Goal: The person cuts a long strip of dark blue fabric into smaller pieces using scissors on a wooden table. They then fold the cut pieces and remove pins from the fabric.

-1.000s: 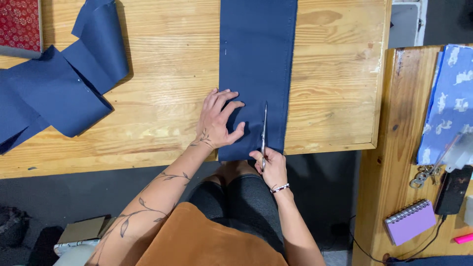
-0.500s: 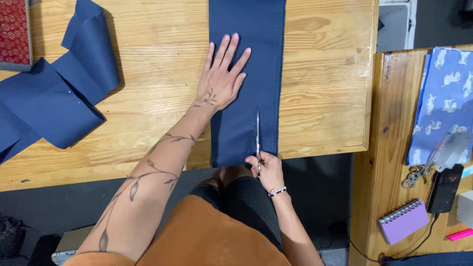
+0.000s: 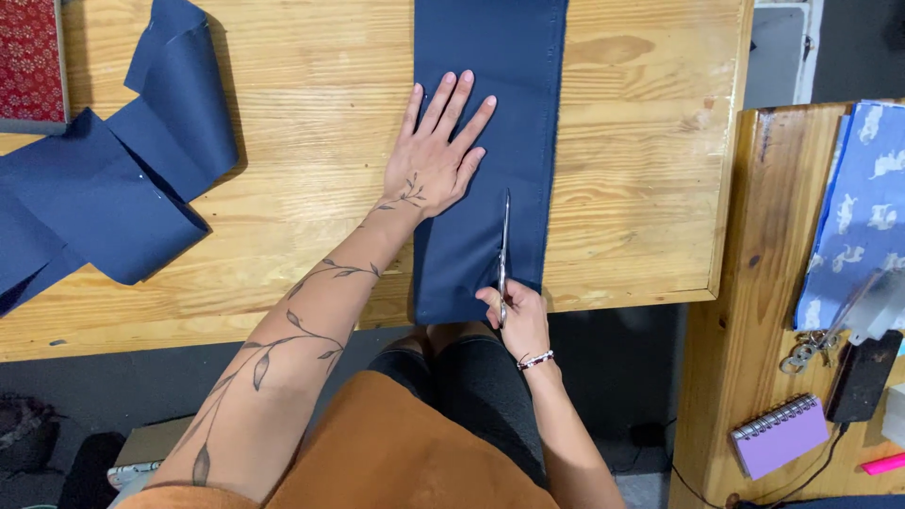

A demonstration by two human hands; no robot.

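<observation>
A long strip of navy blue fabric [image 3: 490, 57] lies across a wooden table [image 3: 311, 113], hanging slightly over the near edge. My left hand [image 3: 436, 151] presses flat on the fabric, fingers spread, left of the cut line. My right hand [image 3: 517, 316] grips a pair of scissors [image 3: 504, 247] at the table's near edge. Their blades point away from me into the fabric, along its right side.
More navy fabric pieces [image 3: 113, 198] lie folded at the table's left. A red patterned item [image 3: 30, 58] sits at the far left corner. A second wooden surface [image 3: 754, 311] on the right holds light blue printed cloth [image 3: 863, 207], keys [image 3: 801, 353], a dark phone [image 3: 863, 377] and a purple spiral notebook [image 3: 781, 434].
My left hand has slid farther up the fabric, away from me, and flattened with fingers spread. The scissors have stayed at the near edge of the strip.
</observation>
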